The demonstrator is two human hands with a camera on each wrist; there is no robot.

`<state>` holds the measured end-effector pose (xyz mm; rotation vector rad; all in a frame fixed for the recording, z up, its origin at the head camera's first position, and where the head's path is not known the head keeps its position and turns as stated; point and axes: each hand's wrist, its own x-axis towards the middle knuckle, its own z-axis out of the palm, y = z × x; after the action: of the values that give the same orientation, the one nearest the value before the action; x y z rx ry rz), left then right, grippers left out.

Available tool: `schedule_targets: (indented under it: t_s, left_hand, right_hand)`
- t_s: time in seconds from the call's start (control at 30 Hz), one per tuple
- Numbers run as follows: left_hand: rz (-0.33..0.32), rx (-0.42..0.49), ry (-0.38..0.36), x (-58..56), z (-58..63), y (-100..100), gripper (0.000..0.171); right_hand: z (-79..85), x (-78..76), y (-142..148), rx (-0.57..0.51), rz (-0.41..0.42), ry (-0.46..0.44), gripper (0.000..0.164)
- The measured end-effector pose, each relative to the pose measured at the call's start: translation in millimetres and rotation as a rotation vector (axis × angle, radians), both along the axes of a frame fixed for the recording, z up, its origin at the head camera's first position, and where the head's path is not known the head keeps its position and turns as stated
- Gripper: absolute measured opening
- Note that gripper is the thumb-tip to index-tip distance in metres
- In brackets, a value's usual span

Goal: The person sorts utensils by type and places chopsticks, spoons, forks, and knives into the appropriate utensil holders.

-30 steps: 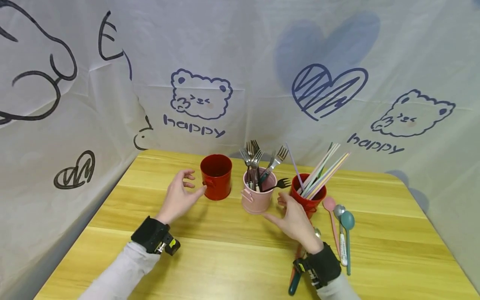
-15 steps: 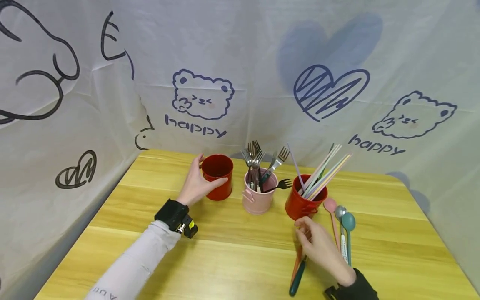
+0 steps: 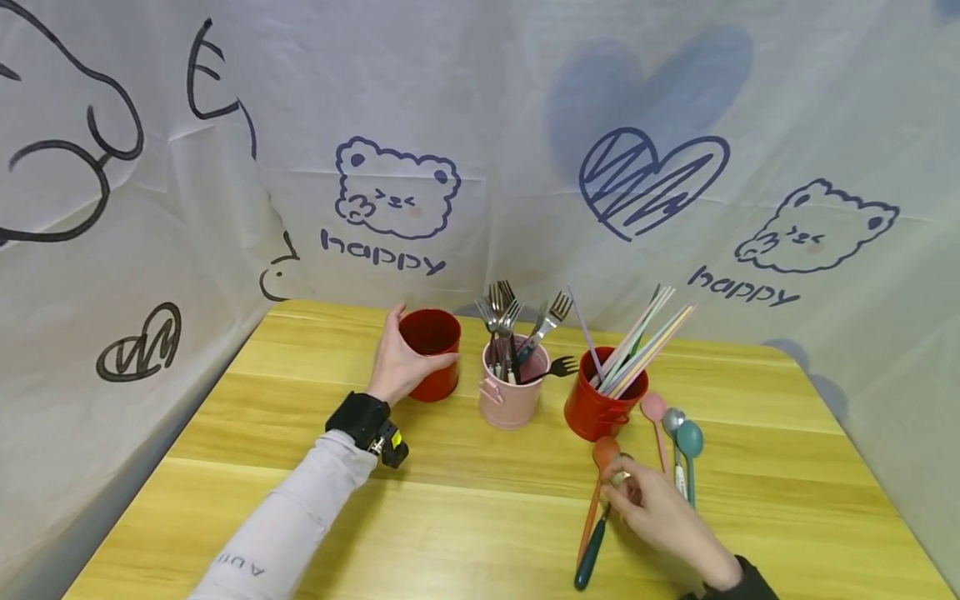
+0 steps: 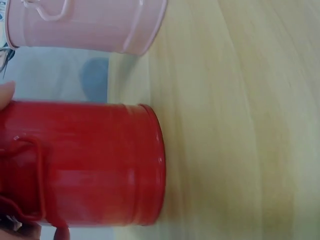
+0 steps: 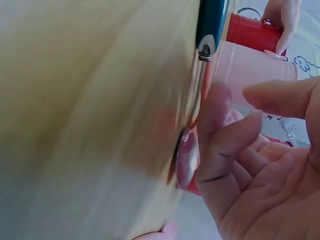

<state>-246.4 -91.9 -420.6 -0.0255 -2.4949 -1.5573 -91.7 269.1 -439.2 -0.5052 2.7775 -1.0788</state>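
My left hand [image 3: 397, 362] grips a red bucket [image 3: 441, 385], thumb across its front and fingers round its left side. The bucket stands upright at the back left of the table; close up, its side handle and base show in the left wrist view. My right hand [image 3: 663, 512] hovers low over a metal spoon with a dark green handle [image 3: 592, 554], fingers bent loosely and thumb apart from them. In the right wrist view its fingertips are right beside that spoon's neck, above the bowl [image 5: 187, 160]. An orange spoon [image 3: 588, 521] lies alongside on the left.
A pink bucket [image 3: 508, 408] of forks stands mid-table. Right of it is another red bucket [image 3: 592, 417] with coloured straws. A pink spoon [image 3: 653, 407], a metal spoon [image 3: 672, 417] and a teal spoon [image 3: 689, 439] lie at the right. A drawn-on white cloth [image 3: 517, 208] hangs behind.
My left hand has moved right and closed round the empty red bucket. My right hand has drawn back from beside the buckets and down to the green-handled spoon.
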Motion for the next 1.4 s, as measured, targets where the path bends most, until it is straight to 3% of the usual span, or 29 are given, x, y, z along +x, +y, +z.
schedule_targets:
  t_s: [0.17,0.43,0.67,0.93,1.17,1.4]
  left_hand:
    - [-0.030,0.024,-0.010,3.9,-3.7,-6.7,0.107]
    - [-0.123,0.088,-0.005,17.8,-7.2,-8.8,0.084]
    - [-0.113,0.060,-0.017,27.0,-8.7,-9.3,0.082]
    - [-0.133,0.057,-0.013,35.6,-7.4,-7.5,0.082]
    - [-0.139,0.056,-0.009,38.3,-9.4,-6.3,0.083]
    - [-0.134,0.048,-0.005,38.5,-9.1,-7.1,0.083]
  right_hand:
    - [-3.1,0.2,0.8,0.015,-0.013,-0.049,0.018]
    - [-7.3,-1.8,1.7,0.063,-0.014,-0.113,0.020]
    - [-7.8,-5.2,3.7,0.052,0.050,-0.124,0.018]
    - [-6.2,-9.7,3.5,0.092,0.064,-0.108,0.014]
    - [-2.6,-12.6,0.2,0.139,0.075,-0.103,0.005]
    - [-2.9,-13.3,-0.8,0.146,0.077,-0.068,0.013]
